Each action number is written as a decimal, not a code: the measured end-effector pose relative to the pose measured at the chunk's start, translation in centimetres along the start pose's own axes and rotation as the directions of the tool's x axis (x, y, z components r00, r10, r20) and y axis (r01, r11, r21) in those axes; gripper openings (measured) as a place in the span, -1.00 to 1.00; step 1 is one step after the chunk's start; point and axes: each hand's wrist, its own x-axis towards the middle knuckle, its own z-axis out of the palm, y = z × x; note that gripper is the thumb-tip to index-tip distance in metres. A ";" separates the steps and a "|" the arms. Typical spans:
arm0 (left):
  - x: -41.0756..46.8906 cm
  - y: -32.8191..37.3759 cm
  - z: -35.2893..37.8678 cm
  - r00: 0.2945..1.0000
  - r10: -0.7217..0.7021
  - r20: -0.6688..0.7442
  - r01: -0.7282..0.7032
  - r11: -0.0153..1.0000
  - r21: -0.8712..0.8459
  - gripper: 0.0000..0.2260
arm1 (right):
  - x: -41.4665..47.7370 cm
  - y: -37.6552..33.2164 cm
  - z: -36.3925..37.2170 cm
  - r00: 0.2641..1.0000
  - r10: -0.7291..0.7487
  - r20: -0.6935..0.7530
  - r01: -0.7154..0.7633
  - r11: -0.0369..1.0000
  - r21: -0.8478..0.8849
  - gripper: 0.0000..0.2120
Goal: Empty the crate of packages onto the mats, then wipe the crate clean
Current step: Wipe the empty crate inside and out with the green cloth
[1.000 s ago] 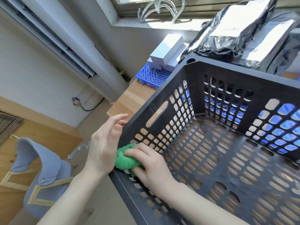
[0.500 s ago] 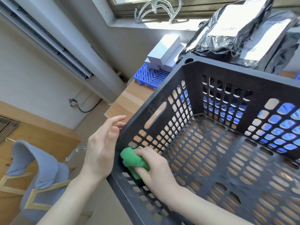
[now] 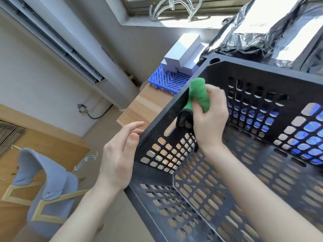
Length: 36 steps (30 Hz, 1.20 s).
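Reaching into the perforated black plastic crate [image 3: 262, 71], your right hand [image 3: 209, 121] grips a bunched green cloth [image 3: 199, 95] at its left wall, while your left hand [image 3: 118, 158], fingers relaxed, touches its outside.

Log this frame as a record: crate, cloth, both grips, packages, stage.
crate: black, perforated, empty, on table
cloth: green, bunched, at the left wall's rim
right grip: holds cloth
left grip: open, at crate's outer corner
packages: black bags behind crate
boxes: white, on blue mat
stage: wiping
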 end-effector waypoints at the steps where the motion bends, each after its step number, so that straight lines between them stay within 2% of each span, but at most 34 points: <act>1: 0.0 0.0 0.0 1.000 -0.003 -0.001 0.003 1.000 -0.002 -0.54 | 1.5 0.5 -0.1 0.999 0.022 -0.045 -0.024 0.999 -0.028 -0.76; 4: 0.0 0.0 0.0 1.000 -0.009 0.008 0.009 1.000 0.000 -0.53 | 3.7 1.0 0.1 0.988 0.073 -0.134 -0.081 0.995 -0.058 -0.77; 6: 0.0 0.0 0.0 1.000 -0.009 0.016 0.009 1.000 0.005 -0.54 | 2.8 0.6 0.6 0.988 0.059 -0.141 -0.068 0.996 -0.056 -0.76; 8: 0.0 0.0 0.0 1.000 -0.013 0.019 0.013 1.000 0.002 -0.54 | 0.5 -0.2 0.9 0.997 0.002 -0.079 -0.003 1.000 -0.013 -0.75; 10: 0.0 0.0 0.0 1.000 -0.011 0.016 0.011 1.000 -0.006 -0.55 | -3.0 -0.8 0.9 0.990 -0.124 0.065 0.121 0.992 0.048 -0.71; 12: 0.0 0.0 0.0 1.000 -0.005 0.014 0.005 1.000 -0.017 -0.55 | -7.1 -1.3 0.7 0.924 -0.287 0.254 0.267 0.957 0.112 -0.67; 14: 0.0 0.0 0.0 1.000 -0.005 0.020 0.006 1.000 -0.022 -0.55 | -10.7 -1.3 0.7 0.793 -0.453 0.408 0.423 0.891 0.166 -0.72; 16: 0.0 0.0 0.0 1.000 -0.006 0.023 0.006 1.000 -0.011 -0.56 | -12.1 -0.8 0.9 0.692 -0.561 0.455 0.546 0.818 0.178 -0.80; 17: 0.0 0.0 0.0 1.000 -0.007 0.025 0.007 1.000 -0.007 -0.57 | -11.8 -0.4 1.0 0.675 -0.587 0.447 0.580 0.797 0.170 -0.81; 19: 0.0 0.0 -0.1 1.000 -0.008 0.028 0.008 1.000 -0.004 -0.56 | -10.2 0.2 0.9 0.697 -0.606 0.384 0.601 0.785 0.149 -0.80; 21: 0.1 0.0 -0.1 1.000 -0.004 0.031 0.003 1.000 0.008 -0.55 | -8.1 0.8 0.6 0.751 -0.573 0.328 0.563 0.815 0.136 -0.77; 25: 0.0 0.0 -0.1 1.000 -0.010 0.025 0.009 1.000 0.017 -0.56 | -2.8 2.0 -0.4 0.902 -0.377 0.209 0.382 0.924 0.018 -0.73; 27: 0.0 0.0 -0.1 1.000 -0.014 0.023 0.013 1.000 0.016 -0.55 | 0.5 2.7 -0.9 0.953 -0.280 0.119 0.288 0.956 -0.057 -0.74; 32: 0.0 -0.2 -0.1 1.000 -0.021 0.018 0.021 1.000 0.017 -0.58 | 4.6 3.9 -1.2 0.985 -0.170 -0.039 0.158 0.965 -0.209 -0.74; 36: 0.0 0.0 0.0 1.000 -0.025 0.018 0.024 0.999 0.022 -0.56 | 2.1 2.8 -0.5 0.990 -0.108 -0.091 0.092 0.983 -0.161 -0.72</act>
